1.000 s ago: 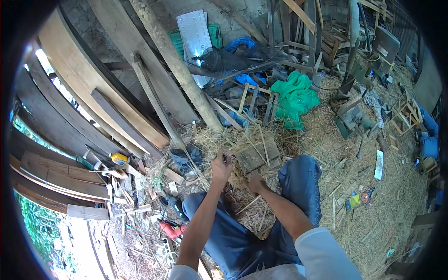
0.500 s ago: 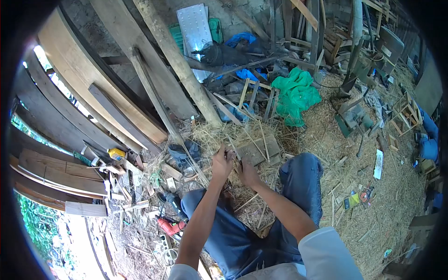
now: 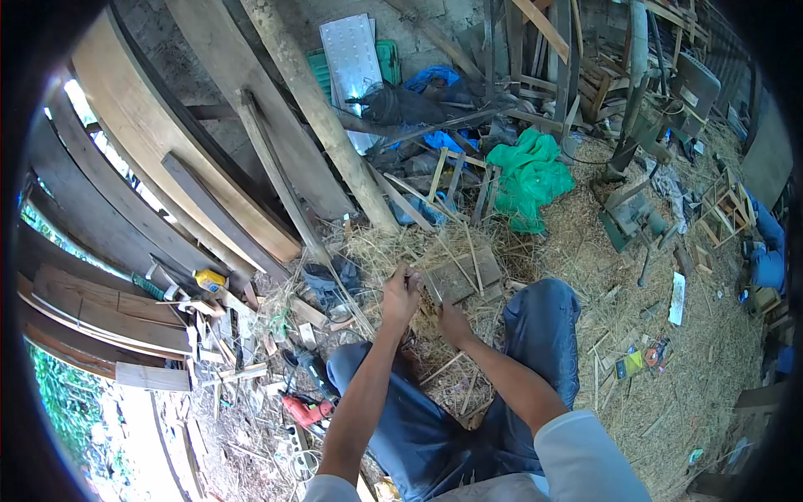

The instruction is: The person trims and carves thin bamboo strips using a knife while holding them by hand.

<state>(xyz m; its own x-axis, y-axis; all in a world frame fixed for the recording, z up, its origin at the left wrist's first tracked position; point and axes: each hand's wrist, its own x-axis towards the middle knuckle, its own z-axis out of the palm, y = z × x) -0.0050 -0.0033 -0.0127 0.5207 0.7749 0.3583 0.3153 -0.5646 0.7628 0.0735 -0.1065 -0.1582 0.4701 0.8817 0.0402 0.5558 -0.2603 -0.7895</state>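
Observation:
My left hand [image 3: 401, 294] is closed in front of my crossed legs, fingers curled round something small that I cannot make out. Just right of it and a little lower, my right hand [image 3: 454, 325] is closed on a thin, pale, blade-like piece [image 3: 438, 289] that points up and away from me. Its exact kind is too small to tell. A brown, rough-looking patch shows between the two hands, blurred. Beyond them a flat wooden board [image 3: 456, 274] lies on the ground, with thin sticks across it.
Wood shavings [image 3: 652, 335] cover the ground. Left of my legs lie a red power drill [image 3: 307, 410] and a dark power tool [image 3: 311, 366]. A yellow bottle [image 3: 209, 279] stands near leaning planks [image 3: 167, 125]. A green plastic sheet [image 3: 529, 171] and a metal machine [image 3: 636, 213] are farther off.
My right hand has moved down and slightly right, away from my left hand, so the gap between them is wider. The left hand stays almost in place.

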